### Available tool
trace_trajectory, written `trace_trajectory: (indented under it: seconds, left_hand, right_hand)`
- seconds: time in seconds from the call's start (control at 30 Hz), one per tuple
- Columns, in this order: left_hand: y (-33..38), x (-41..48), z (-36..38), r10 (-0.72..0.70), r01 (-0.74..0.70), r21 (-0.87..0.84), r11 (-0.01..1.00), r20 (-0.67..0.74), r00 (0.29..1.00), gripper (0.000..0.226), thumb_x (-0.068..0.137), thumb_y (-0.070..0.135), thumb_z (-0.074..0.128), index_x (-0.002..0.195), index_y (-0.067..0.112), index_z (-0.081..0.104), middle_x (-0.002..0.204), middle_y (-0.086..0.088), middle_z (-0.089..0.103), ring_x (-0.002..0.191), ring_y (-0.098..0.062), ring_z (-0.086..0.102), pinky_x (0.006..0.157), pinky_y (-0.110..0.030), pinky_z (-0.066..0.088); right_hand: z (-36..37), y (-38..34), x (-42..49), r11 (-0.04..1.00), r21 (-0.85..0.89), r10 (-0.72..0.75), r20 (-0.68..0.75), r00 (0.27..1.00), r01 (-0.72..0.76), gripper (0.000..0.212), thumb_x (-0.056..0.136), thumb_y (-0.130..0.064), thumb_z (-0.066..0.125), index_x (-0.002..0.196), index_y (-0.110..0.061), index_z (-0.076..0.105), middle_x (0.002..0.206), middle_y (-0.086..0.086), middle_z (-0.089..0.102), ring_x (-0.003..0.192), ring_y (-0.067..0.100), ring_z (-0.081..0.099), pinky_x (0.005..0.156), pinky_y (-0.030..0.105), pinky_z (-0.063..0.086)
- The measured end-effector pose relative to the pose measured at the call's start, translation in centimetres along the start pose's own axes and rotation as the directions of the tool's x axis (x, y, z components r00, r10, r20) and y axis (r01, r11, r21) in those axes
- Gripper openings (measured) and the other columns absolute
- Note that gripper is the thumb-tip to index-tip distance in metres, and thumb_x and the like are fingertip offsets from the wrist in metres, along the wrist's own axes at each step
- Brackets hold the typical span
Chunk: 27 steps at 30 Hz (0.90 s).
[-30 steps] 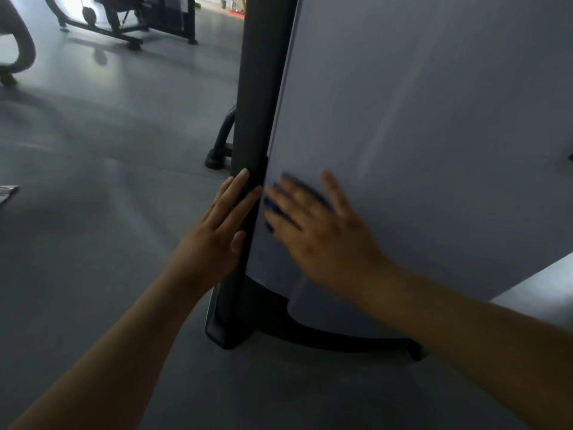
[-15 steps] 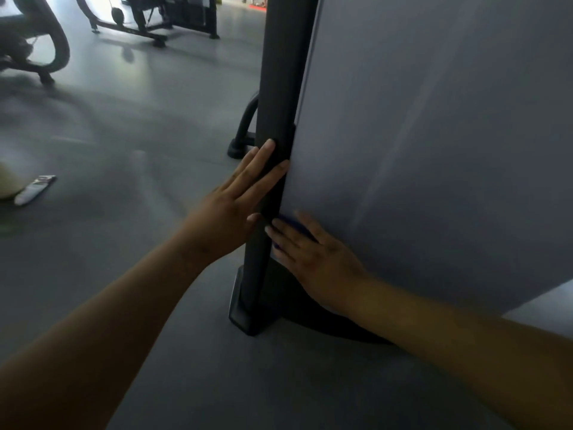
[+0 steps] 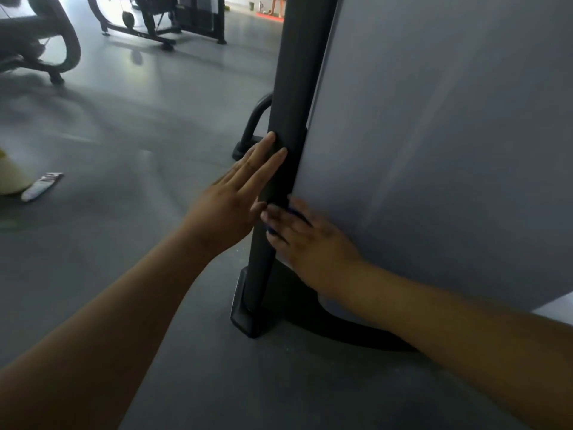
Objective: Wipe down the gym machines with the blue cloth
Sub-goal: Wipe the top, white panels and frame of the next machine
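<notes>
1. Fingers (image 3: 269, 164) of the left hand (image 3: 229, 209) lay straight and close together, released and holding nothing. Those of the right hand (image 3: 310, 240) were flat as well, pressing on the blue cloth (image 3: 298, 213) rather than curling round it.
2. At the far left edge a pale, rounded object (image 3: 9, 176) sat on the grey floor (image 3: 139, 144). A small white tube (image 3: 42, 186) lay just beside it.
3. Further back on the left stood a curved dark machine frame (image 3: 66, 38). To its right was another gym machine (image 3: 161, 23) in bright light.
4. The left forearm reached in from the lower left. Its hand rested on the left face of the black post (image 3: 294, 72), with the fingertips pointing up along it and the thumb tucked low against it.
5. A bent black bar (image 3: 252, 122) showed behind the post, near the left fingertips.
6. The post stood in a black foot (image 3: 245, 318) on the floor, directly below both hands.
7. The right hand's fingers (image 3: 277, 219) were somewhat blurred and slightly spread. They reached across the seam where the post met the grey panel (image 3: 434, 135), almost touching the left thumb.
8. Only slivers of the cloth showed, deep blue between and under those fingers. It was pinned flat against the lower edge of the panel and the post.
9. The right forearm came in from the lower right, crossing the panel's bottom corner.
</notes>
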State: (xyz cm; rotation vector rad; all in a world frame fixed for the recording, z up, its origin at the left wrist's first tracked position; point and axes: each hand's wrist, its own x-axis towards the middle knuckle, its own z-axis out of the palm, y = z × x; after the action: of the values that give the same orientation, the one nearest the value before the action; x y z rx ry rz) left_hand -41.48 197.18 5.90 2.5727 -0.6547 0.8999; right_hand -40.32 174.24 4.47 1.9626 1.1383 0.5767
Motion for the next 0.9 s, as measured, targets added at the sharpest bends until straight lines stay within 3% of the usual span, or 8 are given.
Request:
trace_trajectory:
  seconds: [0.1,0.23,0.4,0.53,0.7,0.77,0.83,0.9]
  left_hand:
    - [-0.1,-0.1,-0.4,-0.001,0.001,0.012,1.000,0.022,1.000,0.092,0.103,0.012,0.071,0.175,0.020,0.014,0.184,0.003,-0.001,0.169,-0.017,0.009,0.131,-0.035,0.023]
    - [0.2,-0.2,-0.7,-0.030,0.033,-0.026,0.999,0.092,0.995,0.107,0.097,0.004,0.074,0.176,0.024,0.005,0.183,0.007,-0.009,0.169,-0.018,0.010,0.132,-0.033,0.020]
    - [0.1,-0.3,-1.2,0.010,-0.011,0.006,1.000,0.095,0.995,0.097,0.101,0.011,0.069,0.176,0.023,0.008,0.184,0.004,-0.007,0.170,-0.018,0.002,0.136,-0.047,0.023]
    - [0.7,0.0,-1.2,0.013,-0.010,0.086,0.996,-0.035,0.999,0.085,0.103,0.013,0.071,0.174,0.021,0.024,0.183,0.000,0.011,0.169,-0.023,0.012,0.134,-0.052,0.028]
    - [2.0,1.1,-1.1,0.012,-0.002,0.072,0.997,-0.128,0.992,0.078,0.107,0.024,0.069,0.173,0.019,0.027,0.183,-0.006,0.005,0.170,-0.024,0.008,0.137,-0.046,0.020]
    - [2.5,1.5,-0.4,0.024,-0.020,0.035,0.999,-0.135,0.991,0.078,0.105,0.023,0.072,0.172,0.018,0.031,0.183,-0.012,0.009,0.169,-0.028,0.011,0.135,-0.050,0.025]
    - [3.1,1.7,0.3,0.034,-0.033,0.011,0.999,-0.145,0.989,0.079,0.105,0.023,0.074,0.171,0.017,0.032,0.182,-0.018,0.010,0.169,-0.034,0.013,0.132,-0.057,0.029]
    - [3.5,1.7,1.0,0.057,-0.052,0.037,0.998,-0.147,0.987,0.077,0.107,0.026,0.071,0.172,0.018,0.030,0.182,-0.019,0.008,0.169,-0.039,0.008,0.133,-0.062,0.023]
  right_hand:
    - [-0.4,0.4,0.3,0.993,0.035,0.119,-0.074,0.990,-0.116,0.070,0.111,-0.042,0.022,0.173,-0.011,0.008,0.178,0.026,-0.010,0.165,0.044,-0.015,0.129,0.062,-0.020]
    - [0.7,-2.9,0.8,0.980,-0.061,-0.178,0.137,0.974,0.188,0.065,0.115,-0.043,0.026,0.172,-0.013,0.022,0.179,0.023,-0.006,0.166,0.043,-0.010,0.129,0.064,-0.017]
    - [-0.1,0.1,-0.3,0.996,0.035,0.083,-0.005,0.997,-0.083,0.073,0.112,-0.045,0.031,0.173,-0.012,0.009,0.178,0.023,-0.015,0.164,0.043,-0.019,0.122,0.065,-0.029]
    - [-0.2,-1.0,-2.3,0.999,-0.008,-0.052,0.087,0.995,0.053,0.070,0.109,-0.035,0.040,0.173,-0.016,0.019,0.179,0.022,-0.010,0.166,0.041,-0.014,0.125,0.065,-0.025]
    - [-0.7,4.2,-4.6,0.964,0.086,0.265,-0.254,0.930,-0.251,0.063,0.110,-0.019,0.036,0.171,-0.016,0.025,0.181,0.014,0.010,0.168,0.037,0.004,0.130,0.067,-0.012]
    - [0.7,3.3,-5.8,0.986,-0.012,0.161,-0.231,0.960,-0.168,0.062,0.112,-0.022,0.034,0.173,-0.015,0.021,0.181,0.018,0.006,0.167,0.042,0.001,0.130,0.068,-0.010]
    - [2.4,1.0,-7.0,0.994,-0.102,-0.044,-0.081,0.996,0.035,0.066,0.113,-0.032,0.042,0.173,-0.017,0.019,0.180,0.021,-0.002,0.166,0.046,-0.006,0.128,0.069,-0.017]
    - [2.7,1.1,-7.8,0.994,-0.081,-0.082,-0.072,0.994,0.076,0.066,0.112,-0.032,0.043,0.173,-0.018,0.021,0.180,0.020,-0.001,0.166,0.044,-0.003,0.127,0.068,-0.019]
